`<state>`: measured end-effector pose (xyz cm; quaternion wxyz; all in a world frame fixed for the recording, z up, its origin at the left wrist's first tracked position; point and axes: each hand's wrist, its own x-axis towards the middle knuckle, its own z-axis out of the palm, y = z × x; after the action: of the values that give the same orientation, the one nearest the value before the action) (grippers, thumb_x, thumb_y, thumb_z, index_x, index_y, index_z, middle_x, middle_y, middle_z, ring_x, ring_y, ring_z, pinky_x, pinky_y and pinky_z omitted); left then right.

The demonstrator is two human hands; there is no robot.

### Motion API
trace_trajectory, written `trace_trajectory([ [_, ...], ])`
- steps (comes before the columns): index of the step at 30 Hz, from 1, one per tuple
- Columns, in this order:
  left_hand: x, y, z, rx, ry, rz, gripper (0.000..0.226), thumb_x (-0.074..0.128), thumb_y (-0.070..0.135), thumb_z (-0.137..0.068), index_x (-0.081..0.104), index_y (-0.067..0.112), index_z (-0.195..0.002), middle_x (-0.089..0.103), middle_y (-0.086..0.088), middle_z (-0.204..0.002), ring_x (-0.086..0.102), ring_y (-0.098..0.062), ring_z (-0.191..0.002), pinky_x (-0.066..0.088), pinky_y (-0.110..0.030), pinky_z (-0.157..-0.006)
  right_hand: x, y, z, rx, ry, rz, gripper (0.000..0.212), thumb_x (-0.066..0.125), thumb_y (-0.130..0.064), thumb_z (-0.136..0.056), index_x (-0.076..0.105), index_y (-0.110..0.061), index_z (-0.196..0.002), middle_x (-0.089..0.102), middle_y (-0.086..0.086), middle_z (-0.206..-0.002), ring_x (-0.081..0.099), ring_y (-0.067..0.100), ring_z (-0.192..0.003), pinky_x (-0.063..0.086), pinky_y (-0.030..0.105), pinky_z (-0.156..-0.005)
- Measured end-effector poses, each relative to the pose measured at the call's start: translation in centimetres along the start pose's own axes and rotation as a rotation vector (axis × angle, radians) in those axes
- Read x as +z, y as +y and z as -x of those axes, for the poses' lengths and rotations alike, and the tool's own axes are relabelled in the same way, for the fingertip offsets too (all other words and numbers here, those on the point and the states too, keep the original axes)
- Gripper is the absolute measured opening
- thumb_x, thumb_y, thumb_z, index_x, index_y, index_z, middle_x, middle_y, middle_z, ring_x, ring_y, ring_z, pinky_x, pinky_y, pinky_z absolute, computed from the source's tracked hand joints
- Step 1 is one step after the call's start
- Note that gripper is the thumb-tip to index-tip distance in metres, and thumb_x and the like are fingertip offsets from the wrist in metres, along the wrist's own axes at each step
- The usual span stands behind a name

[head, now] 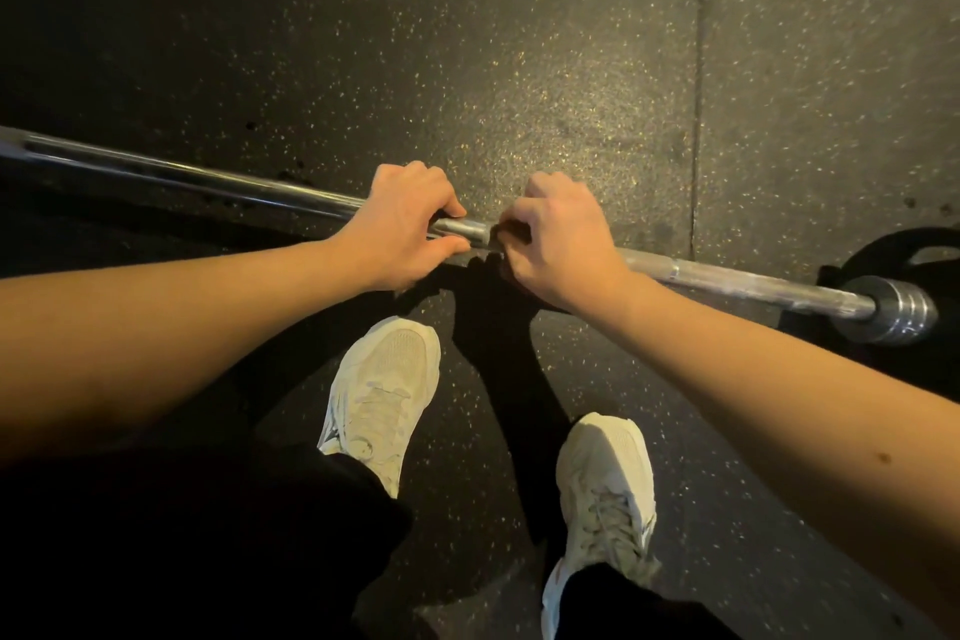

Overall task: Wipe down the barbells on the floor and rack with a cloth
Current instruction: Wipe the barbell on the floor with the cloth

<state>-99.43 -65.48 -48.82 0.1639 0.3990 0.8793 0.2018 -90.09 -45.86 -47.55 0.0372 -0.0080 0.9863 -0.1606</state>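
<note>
Barbell (727, 277) wiping: clasping its mid-shaft with left hand (402, 224) and right hand (561, 239), likely needing sliding toward its collar (893, 312) next.

Bare forearms (182, 327); loose black trousers (208, 535); cream lace-up trainers (379, 390) with mesh toes.

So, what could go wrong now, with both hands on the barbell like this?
1. The left hand and right hand grip the barbell close together, so its long ends may tip or swing.
2. The white shoe stands right beside the barbell; if the grip slips, it could hit the toes.
</note>
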Motion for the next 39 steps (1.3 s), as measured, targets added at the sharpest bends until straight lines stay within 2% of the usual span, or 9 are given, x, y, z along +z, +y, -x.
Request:
trace_trajectory([
  [6, 0.4, -0.1, 0.5, -0.005, 0.017, 0.018, 0.024, 0.079, 0.041, -0.085, 0.063, 0.029, -0.099, 0.054, 0.012, -0.094, 0.048, -0.012, -0.092, 0.037, -0.041, -0.095, 0.4, 0.5, 0.8, -0.056, 0.012, 0.038, 0.015, 0.071, -0.027, -0.081, 0.075, -0.012, -0.081, 0.051, 0.005, -0.082, 0.047, 0.027, -0.078, 0.024, 0.033, -0.067],
  [9, 0.0, 0.1, 0.1, -0.027, -0.011, 0.009, 0.024, 0.079, 0.04, -0.085, 0.064, 0.029, -0.099, 0.055, 0.011, -0.095, 0.049, -0.016, -0.093, 0.036, -0.043, -0.096, 0.6, -0.5, -0.3, -0.035, 0.008, 0.048, 0.015, 0.073, -0.027, -0.079, 0.075, -0.012, -0.082, 0.051, 0.005, -0.083, 0.049, 0.028, -0.08, 0.027, 0.034, -0.067],
  [13, 0.2, -0.2, 0.2, -0.02, -0.002, 0.038, 0.026, 0.08, 0.04, -0.084, 0.058, 0.035, -0.096, 0.054, 0.012, -0.094, 0.05, -0.015, -0.092, 0.035, -0.041, -0.094, 0.2, 1.1, 2.1, -0.115, 0.028, 0.036, 0.01, 0.08, -0.019, -0.077, 0.075, -0.01, -0.079, 0.052, 0.007, -0.079, 0.05, 0.031, -0.075, 0.03, 0.035, -0.064],
  [19, 0.1, 0.0, 0.2, -0.018, -0.009, 0.019, 0.024, 0.079, 0.039, -0.085, 0.061, 0.031, -0.098, 0.055, 0.009, -0.096, 0.05, -0.016, -0.093, 0.035, -0.042, -0.095, 0.8, -0.6, -0.1, -0.051, 0.038, 0.015, 0.011, 0.076, -0.022, -0.078, 0.075, -0.011, -0.081, 0.051, 0.006, -0.082, 0.049, 0.028, -0.078, 0.024, 0.033, -0.067],
  [25, 0.3, -0.3, 0.3, -0.013, 0.013, 0.031, 0.026, 0.08, 0.042, -0.084, 0.058, 0.035, -0.096, 0.054, 0.014, -0.094, 0.048, -0.012, -0.091, 0.034, -0.037, -0.093, 0.2, 2.0, 3.6, -0.134, 0.056, -0.001, 0.008, 0.08, -0.017, -0.081, 0.076, -0.011, -0.083, 0.053, 0.007, -0.082, 0.052, 0.031, -0.078, 0.036, 0.038, -0.064],
  [28, 0.2, 0.0, 0.3, -0.025, 0.003, 0.015, 0.024, 0.079, 0.042, -0.085, 0.062, 0.031, -0.098, 0.055, 0.012, -0.095, 0.049, -0.013, -0.092, 0.035, -0.039, -0.094, 0.7, 0.1, 1.9, -0.09, 0.076, -0.002, 0.009, 0.08, -0.018, -0.079, 0.076, -0.01, -0.081, 0.052, 0.007, -0.08, 0.051, 0.031, -0.076, 0.029, 0.035, -0.064],
  [33, 0.0, 0.1, -0.1, -0.038, -0.011, 0.004, 0.024, 0.079, 0.041, -0.086, 0.064, 0.03, -0.101, 0.056, 0.012, -0.097, 0.05, -0.014, -0.094, 0.035, -0.041, -0.096, 0.7, -1.2, 1.1, -0.184, 0.0, 0.049, 0.019, 0.086, -0.021, -0.065, 0.076, -0.012, -0.079, 0.053, 0.007, -0.081, 0.051, 0.03, -0.075, 0.023, 0.033, -0.064],
  [35, 0.1, -0.1, 0.2, -0.03, -0.002, 0.007, 0.024, 0.079, 0.042, -0.085, 0.065, 0.029, -0.1, 0.055, 0.012, -0.096, 0.05, -0.014, -0.094, 0.035, -0.042, -0.096, 0.3, 0.8, 3.2, -0.159, 0.007, 0.028, 0.016, 0.084, -0.018, -0.07, 0.075, -0.011, -0.082, 0.052, 0.006, -0.083, 0.05, 0.029, -0.077, 0.025, 0.033, -0.065],
  [39, 0.4, 0.1, 0.3, -0.004, 0.03, -0.046, 0.025, 0.077, 0.042, -0.085, 0.063, 0.028, -0.1, 0.054, 0.012, -0.096, 0.048, -0.014, -0.094, 0.032, -0.04, -0.094, -0.7, 4.5, 7.4, 0.068, 0.165, -0.078, 0.011, 0.081, -0.016, -0.083, 0.077, -0.011, -0.092, 0.054, 0.007, -0.085, 0.05, 0.028, -0.081, 0.029, 0.034, -0.069],
])
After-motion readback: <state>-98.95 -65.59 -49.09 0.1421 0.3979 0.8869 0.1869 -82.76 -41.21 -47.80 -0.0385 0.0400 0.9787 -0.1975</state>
